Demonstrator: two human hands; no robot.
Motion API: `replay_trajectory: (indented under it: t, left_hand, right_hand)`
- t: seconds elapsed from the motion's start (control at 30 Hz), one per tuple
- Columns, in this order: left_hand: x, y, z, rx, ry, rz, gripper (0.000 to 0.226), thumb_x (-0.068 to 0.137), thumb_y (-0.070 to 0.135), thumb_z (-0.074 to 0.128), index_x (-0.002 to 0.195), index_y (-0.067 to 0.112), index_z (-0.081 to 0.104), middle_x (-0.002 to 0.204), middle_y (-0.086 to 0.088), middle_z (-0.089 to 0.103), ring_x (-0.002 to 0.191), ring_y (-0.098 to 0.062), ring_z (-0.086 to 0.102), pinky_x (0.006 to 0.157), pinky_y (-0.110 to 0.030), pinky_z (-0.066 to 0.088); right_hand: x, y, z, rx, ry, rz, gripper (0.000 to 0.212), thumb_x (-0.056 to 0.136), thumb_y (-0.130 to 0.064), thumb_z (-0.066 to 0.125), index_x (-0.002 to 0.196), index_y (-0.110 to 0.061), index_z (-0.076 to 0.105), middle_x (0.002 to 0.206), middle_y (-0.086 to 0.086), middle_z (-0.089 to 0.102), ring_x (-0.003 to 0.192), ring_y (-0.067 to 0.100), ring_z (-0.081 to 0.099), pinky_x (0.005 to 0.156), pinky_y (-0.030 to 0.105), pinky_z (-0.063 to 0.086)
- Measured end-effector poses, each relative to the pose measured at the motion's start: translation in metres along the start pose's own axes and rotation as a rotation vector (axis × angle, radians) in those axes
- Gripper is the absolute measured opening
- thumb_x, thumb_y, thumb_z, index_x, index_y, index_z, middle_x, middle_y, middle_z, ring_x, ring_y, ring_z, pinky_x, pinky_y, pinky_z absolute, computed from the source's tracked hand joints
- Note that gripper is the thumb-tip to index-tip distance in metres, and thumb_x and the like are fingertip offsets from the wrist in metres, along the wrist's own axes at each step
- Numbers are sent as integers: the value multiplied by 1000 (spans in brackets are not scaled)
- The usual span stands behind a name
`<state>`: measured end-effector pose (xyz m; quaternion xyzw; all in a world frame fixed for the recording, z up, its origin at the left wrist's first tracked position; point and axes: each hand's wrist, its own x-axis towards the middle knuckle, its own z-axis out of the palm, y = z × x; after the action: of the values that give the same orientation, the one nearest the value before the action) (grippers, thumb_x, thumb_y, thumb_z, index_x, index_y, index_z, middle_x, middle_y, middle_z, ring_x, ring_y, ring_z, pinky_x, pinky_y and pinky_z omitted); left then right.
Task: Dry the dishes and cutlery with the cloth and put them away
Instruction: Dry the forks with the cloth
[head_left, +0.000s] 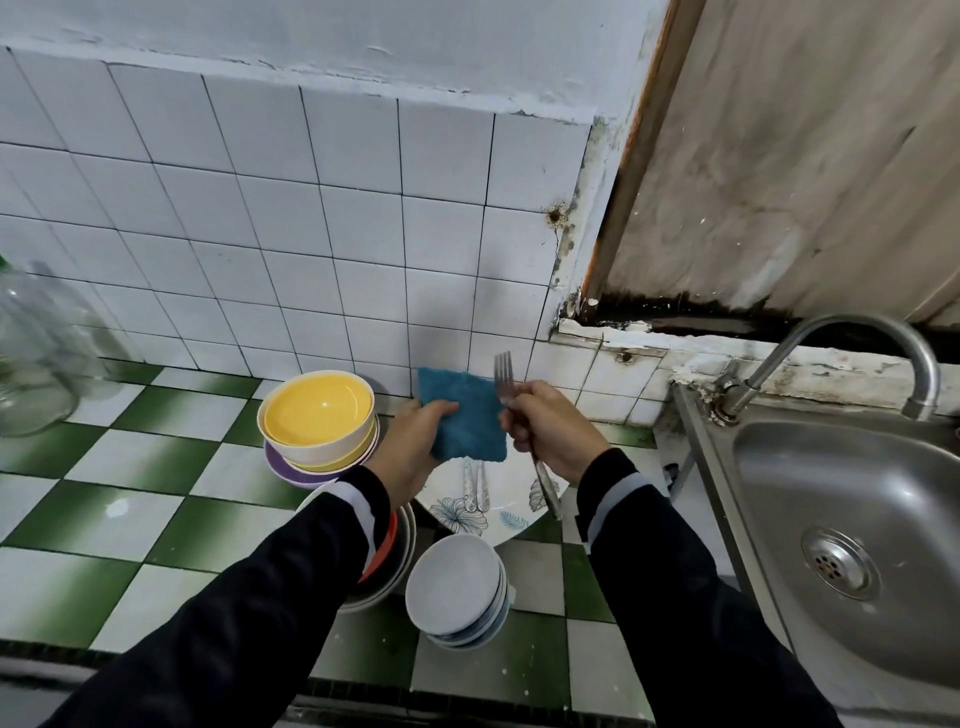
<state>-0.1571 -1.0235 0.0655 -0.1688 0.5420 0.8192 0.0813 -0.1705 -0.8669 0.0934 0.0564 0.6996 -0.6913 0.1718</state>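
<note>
My left hand (410, 449) grips a blue cloth (465, 415) above the counter. My right hand (550, 428) grips a metal fork (506, 382) by its handle, tines up, right beside the cloth. Below them a white plate with leaf prints (498, 512) holds more cutlery handles (478, 486). A stack of white bowls (454, 592) stands in front of the plate. A yellow bowl (317, 408) tops a stack with a purple plate at the left. More dishes (400, 551) lie partly hidden under my left sleeve.
A steel sink (852, 525) with a curved tap (841, 358) is at the right. A clear glass jar (31, 353) stands at the far left on the green and white tiled counter (130, 499). White wall tiles rise behind.
</note>
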Motion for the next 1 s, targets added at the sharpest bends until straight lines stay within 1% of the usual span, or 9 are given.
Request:
replay_trajectory:
  t: [0.2, 0.37, 0.5, 0.57, 0.63, 0.7, 0.8, 0.87, 1.0]
  left_hand:
    - [-3, 7, 1, -33, -82, -53, 28, 91, 3, 45, 115, 3, 59, 101, -16, 65, 84, -24, 63, 64, -32, 56]
    - [-5, 18, -10, -97, -53, -57, 23, 93, 5, 44, 109, 9, 59, 93, -8, 67, 77, -20, 64, 55, -25, 54]
    - [-3, 21, -14, -125, 17, -43, 27, 91, 5, 45, 116, 7, 56, 99, -11, 64, 80, -22, 62, 50, -24, 52]
    - [-3, 21, -11, -122, 58, -59, 24, 92, 6, 46, 113, 7, 55, 99, -11, 65, 81, -22, 63, 54, -28, 53]
    - [-6, 21, -4, -157, 34, -96, 19, 92, 5, 45, 108, 6, 56, 93, -11, 68, 80, -23, 65, 60, -32, 56]
    - [-11, 23, 3, -193, -36, -140, 20, 91, 4, 45, 106, 3, 58, 89, -12, 70, 77, -25, 67, 64, -33, 59]
    - [-13, 30, 6, -233, -107, -194, 28, 89, 6, 44, 113, 1, 57, 100, -16, 66, 83, -28, 65, 75, -36, 54]
    - [-14, 34, 4, -280, -122, -221, 30, 88, 5, 42, 114, 1, 57, 97, -16, 68, 84, -29, 66, 74, -36, 55]
    - [-20, 35, 0, -371, -143, -247, 30, 90, 6, 35, 110, -2, 57, 85, -17, 72, 74, -29, 69, 63, -32, 60]
  right_hand:
    - [-5, 12, 7, -380, 49, -101, 24, 99, -2, 51, 101, -10, 28, 61, 6, 61, 36, 5, 43, 41, 15, 36]
    - [-3, 22, -17, -667, 65, -137, 13, 98, -15, 57, 92, -13, 46, 66, -2, 71, 39, -1, 47, 45, 13, 39]
    - [1, 28, -32, -681, 220, -174, 9, 98, -18, 56, 91, -15, 61, 69, -3, 73, 50, -2, 52, 55, 17, 38]
    - [3, 27, -28, -600, 309, -218, 11, 96, -13, 55, 100, -14, 66, 77, 4, 72, 67, 9, 58, 61, 19, 40]
    - [4, 27, -17, -560, 344, -330, 23, 93, -6, 55, 110, -12, 68, 86, 7, 69, 76, 16, 56, 66, 17, 42]
    - [3, 29, -6, -602, 339, -561, 33, 92, 0, 53, 120, -9, 68, 94, 5, 64, 83, 10, 53, 78, 13, 43]
    - [5, 38, -3, -710, 270, -889, 38, 94, -3, 49, 127, -6, 67, 95, 8, 58, 87, 9, 50, 85, 3, 35]
    - [8, 41, -9, -735, 257, -968, 39, 94, -8, 47, 127, -5, 66, 93, 13, 59, 87, 13, 51, 83, 4, 36]
    - [13, 46, -18, -732, 261, -1006, 42, 86, 13, 57, 123, -4, 68, 91, 14, 62, 85, 15, 53, 80, 10, 42]
